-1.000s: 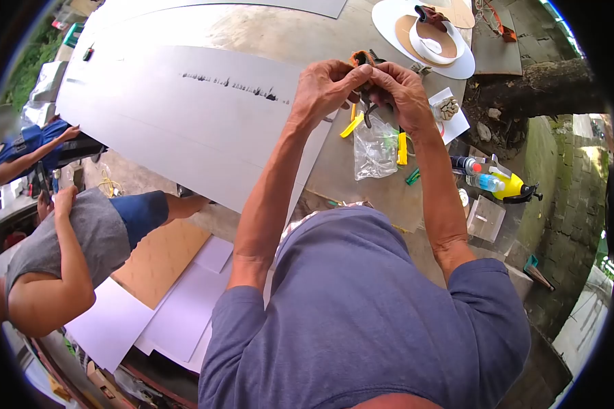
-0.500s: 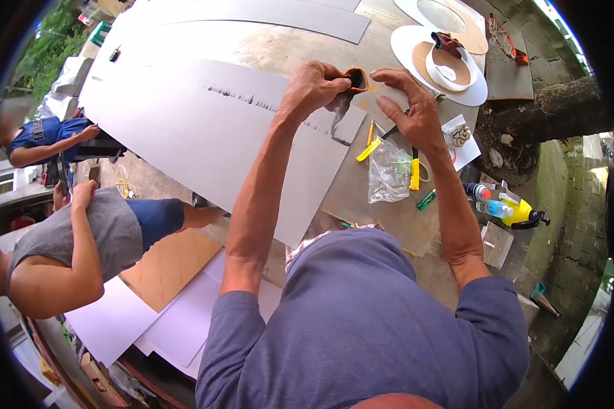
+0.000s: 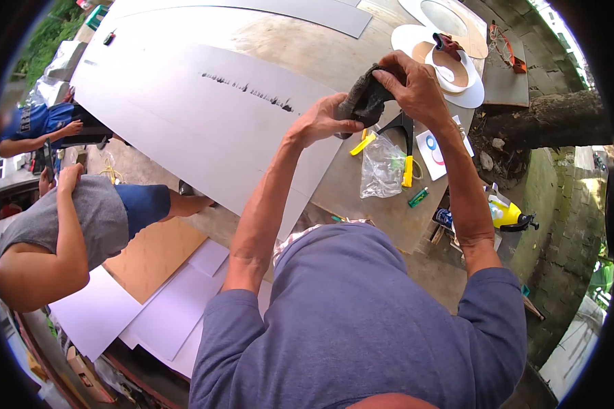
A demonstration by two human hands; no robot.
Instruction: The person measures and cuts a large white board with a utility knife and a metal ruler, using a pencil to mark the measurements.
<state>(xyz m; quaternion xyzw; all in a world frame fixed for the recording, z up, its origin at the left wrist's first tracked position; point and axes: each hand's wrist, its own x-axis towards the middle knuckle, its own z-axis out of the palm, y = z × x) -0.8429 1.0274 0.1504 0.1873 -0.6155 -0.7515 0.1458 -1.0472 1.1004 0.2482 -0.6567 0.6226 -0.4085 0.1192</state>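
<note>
Between both hands, above the right end of a grey sheet [image 3: 184,102], a dark grey cloth-like piece [image 3: 367,97] is held up. My left hand [image 3: 324,121] pinches its lower left side, thumb pointing right. My right hand [image 3: 413,83] grips its upper right edge with fingers curled over the top. Dark smudged marks [image 3: 249,91] run across the sheet. Just below the hands lie a clear plastic bag [image 3: 382,170], a yellow-handled tool [image 3: 408,170] and a green lighter-like item [image 3: 418,198].
White ring-shaped pieces [image 3: 457,78] lie at the upper right near a tree trunk [image 3: 546,121]. A yellow spray bottle [image 3: 506,215] is at the right. A person in a grey top [image 3: 61,218] and another in blue [image 3: 44,126] are at the left. White boards [image 3: 95,313] lie lower left.
My right hand has closed on the dark piece, which now spans both hands. Its orange rim no longer shows. Both hands have shifted, and the dark strip that hung over the sheet is gone from view.
</note>
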